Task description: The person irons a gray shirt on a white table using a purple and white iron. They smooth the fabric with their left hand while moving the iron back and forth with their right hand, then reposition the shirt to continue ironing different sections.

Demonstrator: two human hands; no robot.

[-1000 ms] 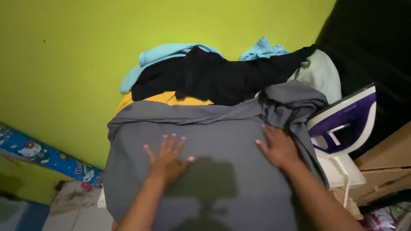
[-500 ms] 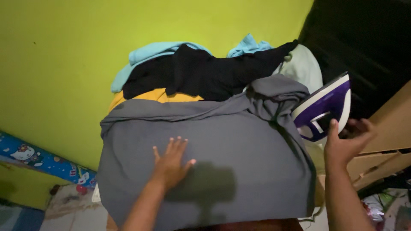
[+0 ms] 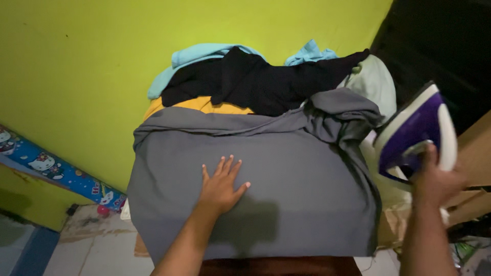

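Lifted off its rest, the purple iron (image 3: 414, 135) is gripped by the right hand (image 3: 434, 181); the left hand (image 3: 221, 188) lies open, flattening the grey cloth (image 3: 296, 174).

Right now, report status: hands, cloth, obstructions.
Left hand flat on spread grey cloth. Right hand grips purple-and-white iron, off the cloth. Piled clothes crowd far edge.

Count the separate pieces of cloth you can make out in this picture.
5, possibly more underneath: grey cloth spread flat under the left hand; black garment behind it; light blue one beneath that; yellow one peeking out; pale green one at right.
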